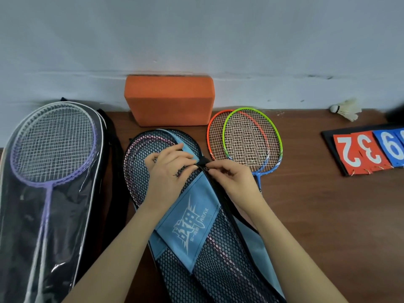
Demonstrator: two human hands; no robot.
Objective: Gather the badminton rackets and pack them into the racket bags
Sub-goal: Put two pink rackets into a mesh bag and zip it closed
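A light blue racket bag (192, 217) with black mesh panels lies in the middle of the table, with pink racket frames showing through the mesh. My left hand (167, 171) grips the bag's fabric at the end of the zipper. My right hand (229, 178) pinches the zipper pull at the bag's right edge. At the left lies a clear-fronted black bag (72, 215) with a purple racket (52, 145) and a white one inside. An orange racket (213, 130) and a green racket (253, 141) lie overlapped on the table to the right of the blue bag.
An orange foam block (168, 99) stands against the wall behind the blue bag. A white shuttlecock (347, 109) lies at the back right. A flip scoreboard (367, 149) with red and blue number cards sits at the right edge. Brown tabletop (328, 215) shows at the front right.
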